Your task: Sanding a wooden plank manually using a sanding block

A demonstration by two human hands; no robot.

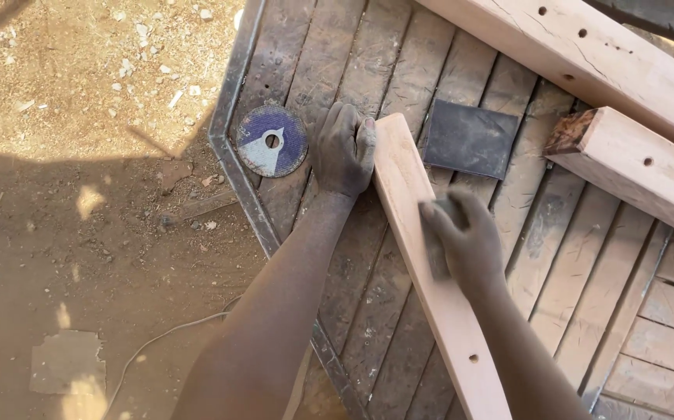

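A long pale wooden slat [411, 210] with a drilled hole near its lower end lies diagonally on a slatted wooden work surface [368, 70]. My left hand [342, 148] grips the slat's upper end, fingers curled over its left edge. My right hand [465, 237] presses a small dark piece of sandpaper [436, 241] onto the slat's middle; the hand is slightly blurred.
A dark square sheet of sandpaper [469, 138] lies just right of the slat. A round purple cutting disc [272, 141] sits left of my left hand. Two thick timber beams [586, 54] [640, 167] with holes lie top right. Dusty ground [80, 194] and a thin cable [166, 336] lie left.
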